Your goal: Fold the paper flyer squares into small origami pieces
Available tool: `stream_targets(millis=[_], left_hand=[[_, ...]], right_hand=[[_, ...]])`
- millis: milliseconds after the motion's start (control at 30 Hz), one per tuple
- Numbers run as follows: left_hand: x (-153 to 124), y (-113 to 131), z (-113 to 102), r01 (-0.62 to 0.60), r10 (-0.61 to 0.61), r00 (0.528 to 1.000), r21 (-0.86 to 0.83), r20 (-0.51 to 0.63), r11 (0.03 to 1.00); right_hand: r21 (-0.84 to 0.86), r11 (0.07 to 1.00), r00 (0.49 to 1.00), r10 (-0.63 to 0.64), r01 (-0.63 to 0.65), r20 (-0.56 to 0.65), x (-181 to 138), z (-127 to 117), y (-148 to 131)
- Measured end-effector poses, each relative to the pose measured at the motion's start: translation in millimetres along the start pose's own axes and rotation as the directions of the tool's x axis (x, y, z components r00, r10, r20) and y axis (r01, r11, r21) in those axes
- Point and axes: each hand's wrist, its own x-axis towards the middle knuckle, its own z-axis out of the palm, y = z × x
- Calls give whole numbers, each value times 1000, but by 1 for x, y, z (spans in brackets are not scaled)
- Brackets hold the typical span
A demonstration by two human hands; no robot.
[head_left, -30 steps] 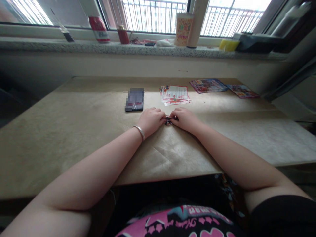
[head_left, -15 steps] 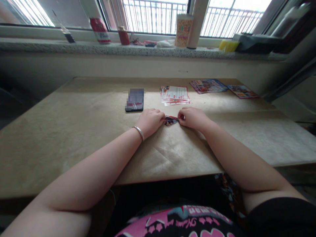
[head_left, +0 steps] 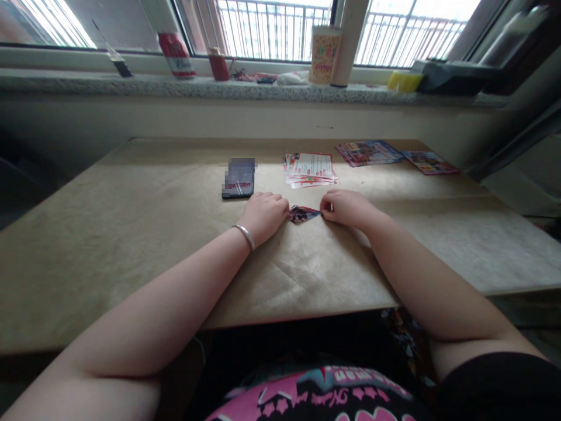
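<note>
A small piece of folded printed paper (head_left: 302, 214), dark with red and blue patches, lies low on the table between my hands. My left hand (head_left: 267, 216), a silver bangle at its wrist, pinches the left end with its fingers closed. At the pointed right end, the thumb and forefinger of my right hand (head_left: 344, 207) are pinched together on the tip. Just beyond the hands is a fanned stack of white printed sheets (head_left: 313, 166) with red edging. A dark phone (head_left: 241, 178) lies past my left hand, part of it blurred out.
Colourful printed sheets (head_left: 370, 153) and another sheet pile (head_left: 429, 162) lie at the table's back right. Along the stone windowsill (head_left: 263, 90) stand a red can (head_left: 176, 55), a red bottle (head_left: 218, 64), a patterned cup (head_left: 325, 55) and a yellow item (head_left: 404, 82).
My right hand has shifted slightly right and my left hand slightly left. More of the folded paper shows between them, its right end now a clear point.
</note>
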Motion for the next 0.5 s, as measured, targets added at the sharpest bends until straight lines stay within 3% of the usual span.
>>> stream_targets(millis=[200,500], left_hand=[[-2,-2,-3,-12,12,999,-5,31,1000],[-3,0,2,-13,14,1000,74,-14,997]], right_hand=[[-24,1000,1000,-13,13,13,1,-2,-1],[6,1000,1000,-12,12,4,1,1,2]])
